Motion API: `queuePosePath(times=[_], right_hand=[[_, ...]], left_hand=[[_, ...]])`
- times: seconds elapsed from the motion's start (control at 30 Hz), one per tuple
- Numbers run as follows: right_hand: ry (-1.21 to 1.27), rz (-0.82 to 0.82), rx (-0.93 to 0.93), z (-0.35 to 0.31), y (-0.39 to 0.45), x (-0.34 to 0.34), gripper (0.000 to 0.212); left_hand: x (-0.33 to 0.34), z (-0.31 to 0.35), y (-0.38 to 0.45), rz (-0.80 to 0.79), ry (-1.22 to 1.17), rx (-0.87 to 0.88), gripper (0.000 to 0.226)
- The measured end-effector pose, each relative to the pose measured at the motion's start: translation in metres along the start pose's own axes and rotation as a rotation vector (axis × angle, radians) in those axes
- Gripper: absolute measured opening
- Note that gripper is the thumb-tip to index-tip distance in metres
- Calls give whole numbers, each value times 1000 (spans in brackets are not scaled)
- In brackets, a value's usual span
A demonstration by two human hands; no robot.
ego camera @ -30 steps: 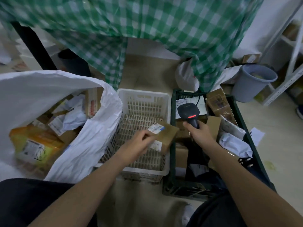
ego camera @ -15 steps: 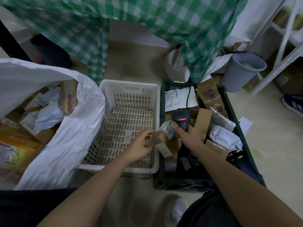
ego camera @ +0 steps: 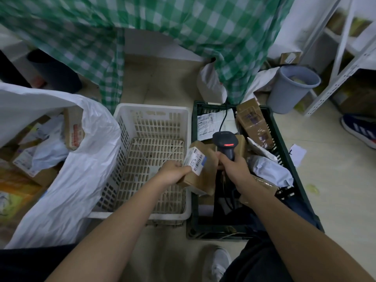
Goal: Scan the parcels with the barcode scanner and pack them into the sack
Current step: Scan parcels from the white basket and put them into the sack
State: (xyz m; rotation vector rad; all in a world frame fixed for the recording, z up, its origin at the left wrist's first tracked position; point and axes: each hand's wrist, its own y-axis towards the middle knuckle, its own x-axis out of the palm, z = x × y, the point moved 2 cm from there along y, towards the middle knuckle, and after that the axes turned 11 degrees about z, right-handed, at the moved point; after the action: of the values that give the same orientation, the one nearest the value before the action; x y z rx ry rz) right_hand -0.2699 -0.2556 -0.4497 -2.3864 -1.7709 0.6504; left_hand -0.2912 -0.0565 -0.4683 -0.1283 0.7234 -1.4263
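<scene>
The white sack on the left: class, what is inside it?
The white sack holds cardboard boxes, a white mailer bag and an orange-yellow packet. Its folded side hides whatever lies deeper.

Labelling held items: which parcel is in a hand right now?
The small brown box with the white barcode label, gripped by the left hand beside the scanner. The other parcels lie loose in the green crate and sack.

This was a small parcel-sorting or stockroom space. Labelled cardboard parcels [ego camera: 253,124] filled a dark green crate [ego camera: 284,159] on the tiled floor, a white sack [ego camera: 77,180] held more boxes, and a white plastic basket [ego camera: 150,112] stood between them. White slotted metal shelving [ego camera: 343,64] carried cartons, with a grey bin [ego camera: 291,90] beside it and a green checked cloth [ego camera: 183,23] hanging above.
</scene>
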Motion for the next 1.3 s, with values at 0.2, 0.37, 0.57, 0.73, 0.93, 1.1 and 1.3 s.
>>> queuePosePath(times=[0.2,0.37,0.57,0.73,0.93,1.1,1.3], right_hand=[[116,9,-64,-33,-12,4,32],[182,-53,-36,-50,-36,29,37],[407,-115,-28,-67,-49,48,52],[312,-149,-73,-75,-51,47,52],[103,-312,-82,-67,-62,45,52],[18,-378,-169,-71,-78,57,48],[-293,-339,-458,-88,-91,60,29]], left_hand=[[-26,9,-23,84,-554,-91,18],[-40,20,-41,52,-901,-72,31],[-34,20,-66,-30,-905,-33,34],[-67,8,-75,106,-781,-62,59],[-121,-30,-92,179,-587,-82,45],[-145,-39,-111,122,-460,-22,30],[-169,-40,-110,283,-396,2,29]])
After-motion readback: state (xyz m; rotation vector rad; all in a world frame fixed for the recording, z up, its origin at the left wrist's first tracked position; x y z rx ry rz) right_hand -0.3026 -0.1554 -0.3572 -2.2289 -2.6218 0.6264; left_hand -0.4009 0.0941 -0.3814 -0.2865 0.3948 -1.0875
